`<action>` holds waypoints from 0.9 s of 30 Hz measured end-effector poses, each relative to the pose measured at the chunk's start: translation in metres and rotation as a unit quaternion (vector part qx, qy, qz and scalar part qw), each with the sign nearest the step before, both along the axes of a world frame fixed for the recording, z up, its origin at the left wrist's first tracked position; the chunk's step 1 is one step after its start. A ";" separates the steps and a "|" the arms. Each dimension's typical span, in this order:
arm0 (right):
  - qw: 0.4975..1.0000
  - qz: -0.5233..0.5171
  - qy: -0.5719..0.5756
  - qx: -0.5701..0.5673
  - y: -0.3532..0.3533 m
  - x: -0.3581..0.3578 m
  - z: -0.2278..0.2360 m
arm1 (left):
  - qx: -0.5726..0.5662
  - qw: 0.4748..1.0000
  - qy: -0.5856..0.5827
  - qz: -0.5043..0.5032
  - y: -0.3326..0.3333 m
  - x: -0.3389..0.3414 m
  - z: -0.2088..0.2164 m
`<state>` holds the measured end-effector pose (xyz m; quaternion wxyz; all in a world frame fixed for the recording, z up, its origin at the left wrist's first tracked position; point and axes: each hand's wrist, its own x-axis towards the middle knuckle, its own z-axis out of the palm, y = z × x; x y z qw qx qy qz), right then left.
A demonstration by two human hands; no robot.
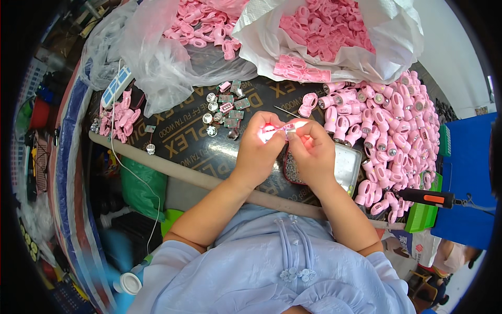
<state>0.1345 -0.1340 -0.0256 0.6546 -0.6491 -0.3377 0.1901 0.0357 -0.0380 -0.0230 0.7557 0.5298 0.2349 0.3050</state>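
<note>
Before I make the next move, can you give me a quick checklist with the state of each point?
1. Two-handed grip: ok. The left hand and right hand both pinch the small lit piece.
2. Light on: ok. It glows between the fingers.
3. Fit of the piece's inner parts: cannot tell. Fingers and glare hide them.
4. Loose circuit boards apart from the hands: ok. They lie on the table to the left.
5. Full view of the metal tray: not ok. The right hand hides part of it.
6. Black-and-orange tool away from the hands: ok. It sits at the far right, beside the pink pile.
</note>
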 end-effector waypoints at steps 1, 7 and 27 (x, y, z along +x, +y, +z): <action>1.000 -0.001 0.000 0.000 -0.001 0.004 0.003 | -0.016 1.000 0.015 -0.015 0.003 -0.001 0.000; 0.942 0.158 0.274 -0.111 -0.004 0.042 0.020 | -0.191 0.977 -0.030 -0.092 0.019 0.000 -0.002; 0.795 0.212 -0.543 -0.169 0.026 0.122 0.021 | -0.130 0.987 0.020 -0.092 0.039 -0.011 -0.014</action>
